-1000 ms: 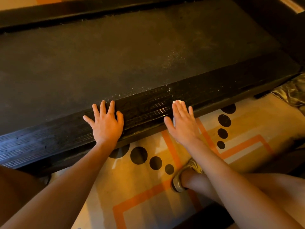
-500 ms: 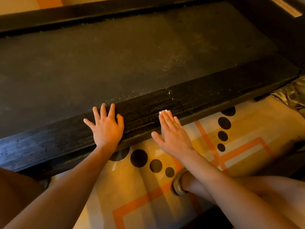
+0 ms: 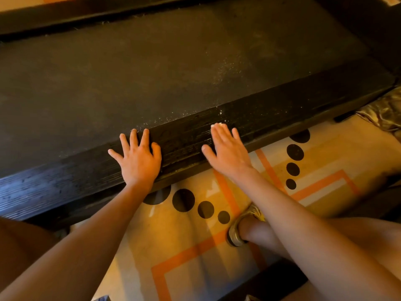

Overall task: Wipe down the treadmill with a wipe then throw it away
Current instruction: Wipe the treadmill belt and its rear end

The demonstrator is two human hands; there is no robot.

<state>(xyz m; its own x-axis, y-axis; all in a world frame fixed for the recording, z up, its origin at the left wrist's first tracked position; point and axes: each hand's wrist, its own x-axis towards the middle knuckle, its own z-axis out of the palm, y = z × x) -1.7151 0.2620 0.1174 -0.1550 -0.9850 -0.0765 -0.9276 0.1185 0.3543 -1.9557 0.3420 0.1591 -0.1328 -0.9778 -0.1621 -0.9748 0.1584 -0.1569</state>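
The treadmill's dark belt [image 3: 173,68] fills the upper view, with pale dust specks near its right side. Its black ribbed side rail [image 3: 282,105] runs diagonally across the middle. My left hand [image 3: 138,159] rests flat on the rail with fingers spread. My right hand [image 3: 227,151] lies flat on the rail a little to the right, pressing a white wipe [image 3: 218,124] under it. Only a small white edge of the wipe shows past my fingertips.
A cream rug [image 3: 184,246] with orange lines and black dots lies below the rail. My foot in a sandal [image 3: 240,229] sits on it. Crumpled shiny fabric [image 3: 384,111] lies at the right edge. The treadmill's far rail [image 3: 86,11] runs along the top.
My right hand with the wipe slid left along the rail and back toward me, then forward onto the rail again. My left hand stayed put.
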